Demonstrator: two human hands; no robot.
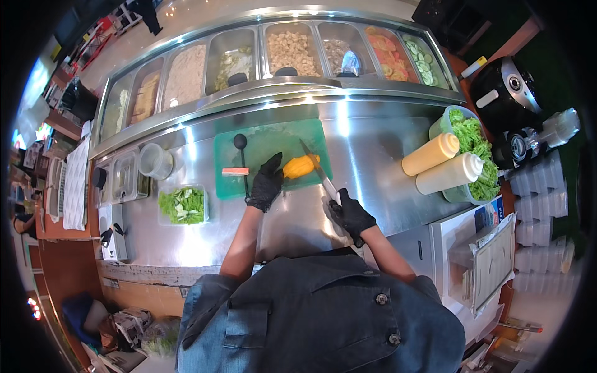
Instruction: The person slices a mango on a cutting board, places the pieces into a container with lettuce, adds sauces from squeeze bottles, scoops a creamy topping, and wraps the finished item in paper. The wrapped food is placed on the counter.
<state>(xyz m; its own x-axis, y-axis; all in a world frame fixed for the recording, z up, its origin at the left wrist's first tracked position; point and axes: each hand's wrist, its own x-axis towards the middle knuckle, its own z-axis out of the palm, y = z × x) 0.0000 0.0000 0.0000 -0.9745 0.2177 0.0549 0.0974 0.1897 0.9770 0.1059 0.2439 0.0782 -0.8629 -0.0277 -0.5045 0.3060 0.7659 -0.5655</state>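
On the green cutting board (273, 130) lies a peeled yellow mango (301, 166) with cut lines across it. My left hand (267, 184), in a black glove, presses its fingers against the mango's left end. A knife (322, 173) with a white handle is gripped in my black-gloved right hand (352, 216). Its blade slants up and left, at the mango's right end. Left of my left hand, a pink-and-white crab stick (235, 171) rests on the board beside a long black spoon (240, 142). My left fingertips are partly hidden by the glove's dark shape.
A lettuce tub (184, 206) stands at left, near an empty clear container (155, 161). Two squeeze bottles (430, 154) lie across a large lettuce bin (475, 193) at right. Beyond the board runs a topping counter (280, 87) with several filled pans. An air fryer (507, 93) stands far right.
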